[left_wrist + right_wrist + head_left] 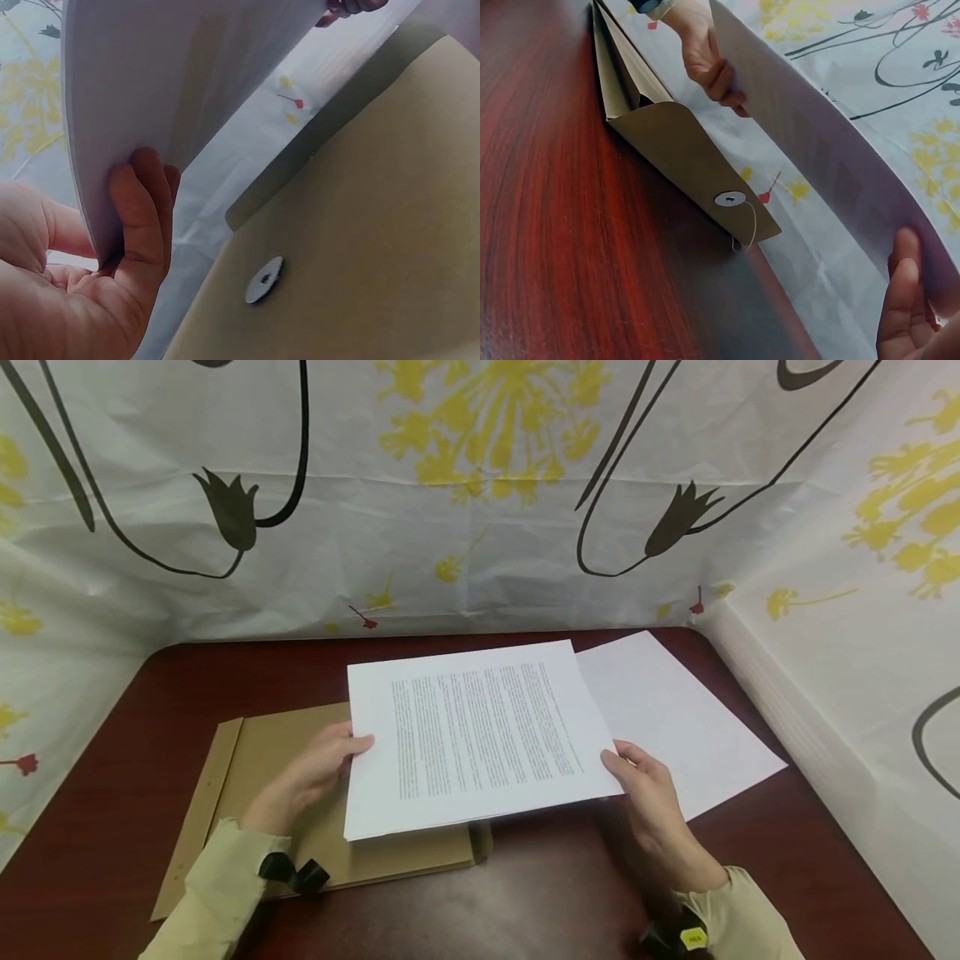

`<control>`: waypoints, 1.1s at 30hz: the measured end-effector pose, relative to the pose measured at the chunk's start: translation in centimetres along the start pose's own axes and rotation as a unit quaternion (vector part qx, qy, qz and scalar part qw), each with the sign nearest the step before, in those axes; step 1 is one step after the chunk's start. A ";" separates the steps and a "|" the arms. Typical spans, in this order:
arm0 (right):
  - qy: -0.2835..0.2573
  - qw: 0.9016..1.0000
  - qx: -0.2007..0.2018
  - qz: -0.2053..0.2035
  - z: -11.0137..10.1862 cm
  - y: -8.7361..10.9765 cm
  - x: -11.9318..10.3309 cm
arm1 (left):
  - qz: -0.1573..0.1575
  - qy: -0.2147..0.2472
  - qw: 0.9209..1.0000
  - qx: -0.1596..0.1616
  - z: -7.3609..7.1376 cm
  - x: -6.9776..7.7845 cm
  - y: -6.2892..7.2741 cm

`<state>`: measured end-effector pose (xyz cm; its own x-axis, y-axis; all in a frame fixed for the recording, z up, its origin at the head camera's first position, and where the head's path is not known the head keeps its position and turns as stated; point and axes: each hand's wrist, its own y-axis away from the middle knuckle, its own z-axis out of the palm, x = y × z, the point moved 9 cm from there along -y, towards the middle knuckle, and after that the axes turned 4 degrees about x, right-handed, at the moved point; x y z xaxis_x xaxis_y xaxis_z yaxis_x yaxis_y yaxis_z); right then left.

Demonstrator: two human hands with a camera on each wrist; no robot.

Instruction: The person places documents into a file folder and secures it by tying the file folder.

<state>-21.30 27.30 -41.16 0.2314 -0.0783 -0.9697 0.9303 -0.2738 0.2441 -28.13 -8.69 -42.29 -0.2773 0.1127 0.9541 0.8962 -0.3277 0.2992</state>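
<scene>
Both hands hold a thin stack of printed paper sheets (480, 735), its text side facing up in the head view. My left hand (318, 764) grips the left edge, thumb on top and fingers curled underneath, as the left wrist view shows. At the right edge near the front corner, my right hand (656, 802) pinches the stack the same way. Below and to the left lies a brown document envelope (277, 752), partly covered by the sheets. A round white button (265, 280) sits on the envelope, and a thin string (753, 221) hangs from a button.
Another white sheet (675, 718) lies at the back right of the dark red table (525, 902), partly behind the held stack. White patterned cloth (480, 552) walls the back and both sides. The envelope's side stands slightly gaping in the right wrist view.
</scene>
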 end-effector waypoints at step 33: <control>-0.142 0.987 0.008 -0.072 -7.2 -0.1 -2.3 | 0.010 -0.028 0.999 -0.041 6.1 1.2 -1.8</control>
<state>-19.88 34.40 -39.04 0.0066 -0.3022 -0.9532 0.9426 -0.3163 0.1068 -27.96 -2.22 -41.70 -0.2389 0.1567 0.9583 0.8693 -0.4052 0.2829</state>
